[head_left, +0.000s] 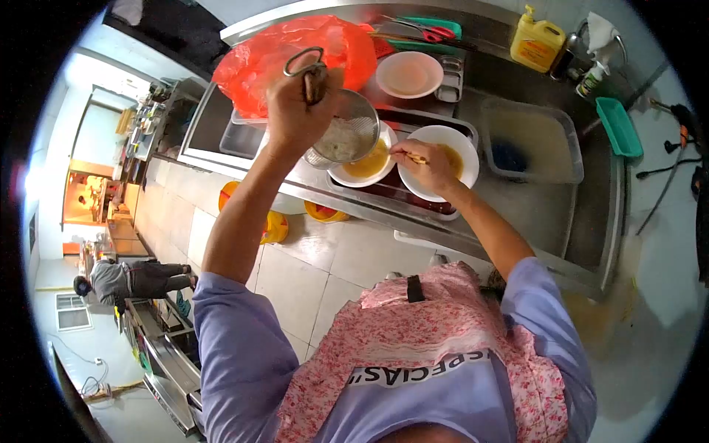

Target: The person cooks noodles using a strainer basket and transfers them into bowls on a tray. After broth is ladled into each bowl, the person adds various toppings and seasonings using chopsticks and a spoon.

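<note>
My left hand [304, 107] is closed round the handle of a round mesh strainer [346, 139]. Pale food lies in the strainer, which is held over the left part of a white bowl [367, 167] with yellow liquid. To the right, my right hand [427, 164] pinches thin wooden chopsticks [418, 158] over a second white bowl [437, 134], also with yellow liquid inside. Both bowls stand on a dark reddish tray [427, 206]. My right hand hides part of the second bowl, and the chopstick tips cannot be made out.
Behind are a red plastic bag [255, 66], a white bowl [410, 74] and red scissors [436, 33]. At the right, a clear tub [565, 140] of liquid stands in the steel sink, near a yellow bottle [537, 43] and a green basket [619, 127]. Another person [133, 282] stands far left.
</note>
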`<control>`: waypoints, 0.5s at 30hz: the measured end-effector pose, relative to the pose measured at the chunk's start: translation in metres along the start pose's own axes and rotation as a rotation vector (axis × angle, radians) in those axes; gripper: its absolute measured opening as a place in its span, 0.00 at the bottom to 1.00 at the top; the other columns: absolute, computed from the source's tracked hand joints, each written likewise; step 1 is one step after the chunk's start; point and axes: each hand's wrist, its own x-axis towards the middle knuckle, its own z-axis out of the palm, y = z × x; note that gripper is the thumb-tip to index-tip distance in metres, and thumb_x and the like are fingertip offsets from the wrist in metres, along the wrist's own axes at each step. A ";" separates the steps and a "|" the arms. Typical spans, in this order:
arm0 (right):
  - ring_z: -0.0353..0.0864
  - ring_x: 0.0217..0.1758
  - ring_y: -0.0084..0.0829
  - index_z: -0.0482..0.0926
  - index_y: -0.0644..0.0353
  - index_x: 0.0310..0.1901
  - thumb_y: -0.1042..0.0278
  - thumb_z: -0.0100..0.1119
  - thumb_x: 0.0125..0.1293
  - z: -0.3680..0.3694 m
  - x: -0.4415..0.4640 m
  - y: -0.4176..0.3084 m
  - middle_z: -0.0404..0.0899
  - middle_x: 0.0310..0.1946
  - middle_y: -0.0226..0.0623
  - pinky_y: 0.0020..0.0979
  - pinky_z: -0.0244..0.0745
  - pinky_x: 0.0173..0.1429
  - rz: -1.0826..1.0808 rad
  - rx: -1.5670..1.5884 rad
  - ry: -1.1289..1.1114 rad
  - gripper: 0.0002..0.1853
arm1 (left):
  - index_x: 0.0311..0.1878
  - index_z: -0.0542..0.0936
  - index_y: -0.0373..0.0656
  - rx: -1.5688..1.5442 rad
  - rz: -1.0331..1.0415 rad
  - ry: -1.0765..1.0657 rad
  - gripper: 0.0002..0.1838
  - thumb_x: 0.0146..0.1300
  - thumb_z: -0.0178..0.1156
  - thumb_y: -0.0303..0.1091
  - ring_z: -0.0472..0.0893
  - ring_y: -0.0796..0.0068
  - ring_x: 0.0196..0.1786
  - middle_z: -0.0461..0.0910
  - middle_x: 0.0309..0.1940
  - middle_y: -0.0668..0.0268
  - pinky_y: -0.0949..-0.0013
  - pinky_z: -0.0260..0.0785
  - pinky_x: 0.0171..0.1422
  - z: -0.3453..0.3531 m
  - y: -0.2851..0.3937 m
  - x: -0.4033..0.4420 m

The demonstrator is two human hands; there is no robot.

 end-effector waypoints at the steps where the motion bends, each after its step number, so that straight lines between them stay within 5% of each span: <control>1: 0.76 0.30 0.25 0.77 0.63 0.36 0.66 0.57 0.62 0.006 0.008 0.000 0.79 0.29 0.35 0.26 0.69 0.37 0.043 0.036 0.008 0.08 | 0.25 0.72 0.39 -0.005 -0.013 0.004 0.08 0.58 0.58 0.28 0.66 0.90 0.20 0.67 0.14 0.74 0.79 0.59 0.24 0.000 0.003 0.001; 6: 0.76 0.30 0.23 0.78 0.60 0.36 0.62 0.56 0.62 0.007 0.008 0.014 0.79 0.28 0.33 0.25 0.69 0.37 0.159 0.012 -0.023 0.10 | 0.24 0.70 0.40 0.045 -0.003 -0.013 0.09 0.58 0.59 0.29 0.63 0.87 0.20 0.66 0.14 0.72 0.77 0.58 0.23 0.005 0.008 0.000; 9: 0.75 0.31 0.20 0.78 0.60 0.36 0.62 0.56 0.63 -0.004 0.010 0.014 0.79 0.28 0.31 0.24 0.69 0.36 0.165 -0.032 -0.033 0.10 | 0.26 0.74 0.37 0.049 -0.051 0.001 0.08 0.55 0.61 0.30 0.70 0.78 0.17 0.70 0.13 0.62 0.71 0.64 0.23 0.005 0.010 -0.001; 10: 0.75 0.31 0.19 0.78 0.61 0.36 0.62 0.55 0.64 -0.012 0.009 0.009 0.79 0.28 0.30 0.23 0.69 0.36 0.164 -0.037 -0.047 0.10 | 0.23 0.69 0.40 0.027 -0.076 -0.021 0.10 0.58 0.58 0.28 0.61 0.86 0.20 0.63 0.15 0.72 0.75 0.57 0.23 0.006 0.009 -0.003; 12: 0.75 0.32 0.17 0.78 0.61 0.36 0.60 0.53 0.66 -0.035 0.011 0.012 0.79 0.28 0.28 0.20 0.70 0.36 0.208 0.267 0.054 0.12 | 0.23 0.69 0.40 0.016 -0.056 -0.041 0.10 0.58 0.58 0.28 0.61 0.86 0.21 0.63 0.15 0.72 0.75 0.57 0.24 0.005 0.008 -0.003; 15: 0.78 0.35 0.19 0.77 0.63 0.38 0.58 0.48 0.69 -0.077 0.012 -0.024 0.79 0.32 0.32 0.22 0.74 0.41 0.085 0.186 0.189 0.16 | 0.27 0.71 0.40 0.052 -0.067 -0.081 0.08 0.57 0.59 0.29 0.65 0.82 0.20 0.66 0.15 0.68 0.74 0.61 0.25 0.008 0.004 -0.004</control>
